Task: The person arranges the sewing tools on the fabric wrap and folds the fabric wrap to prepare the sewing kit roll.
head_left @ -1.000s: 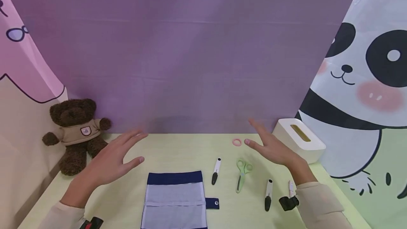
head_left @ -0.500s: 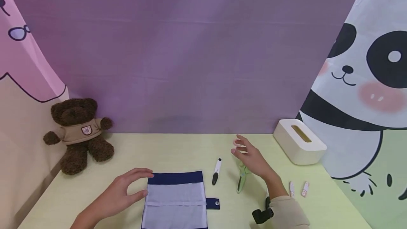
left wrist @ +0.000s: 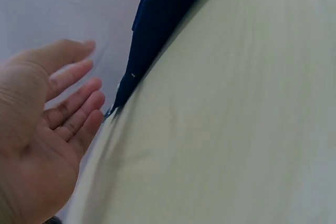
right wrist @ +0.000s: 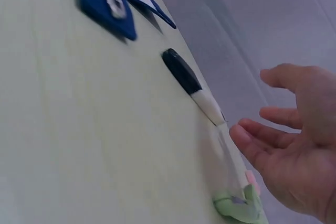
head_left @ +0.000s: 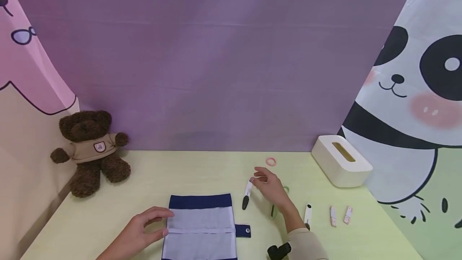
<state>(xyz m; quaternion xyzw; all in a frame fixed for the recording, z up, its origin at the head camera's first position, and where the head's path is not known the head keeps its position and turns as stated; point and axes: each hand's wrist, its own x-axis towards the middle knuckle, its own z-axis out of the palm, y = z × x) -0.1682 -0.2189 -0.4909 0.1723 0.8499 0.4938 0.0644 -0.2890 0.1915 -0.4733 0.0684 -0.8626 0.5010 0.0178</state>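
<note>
In the head view, a lavender fabric pouch [head_left: 200,220] with a navy band and a snap tab [head_left: 243,230] lies flat. My left hand [head_left: 138,228] hovers at its left edge, fingers loosely bent and holding nothing. My right hand [head_left: 272,189] is over the table, its fingertips close to the top end of a white, marker-like stick with a black end [head_left: 247,196]. The right wrist view shows a small gap between those fingers and the stick [right wrist: 181,72]. Green scissors [head_left: 274,211] are partly hidden under my right hand.
A pink ring [head_left: 271,161] lies farther back. To the right are a second white and black stick [head_left: 308,213] and two small pinkish-white pieces [head_left: 333,216]. A white tissue box [head_left: 341,163] stands at the back right, a brown teddy bear [head_left: 88,151] at the left.
Both hands have come down from a raised, spread pose. The right hand has moved left and toward me, to the nearer stick; the left has lowered beside the pouch.
</note>
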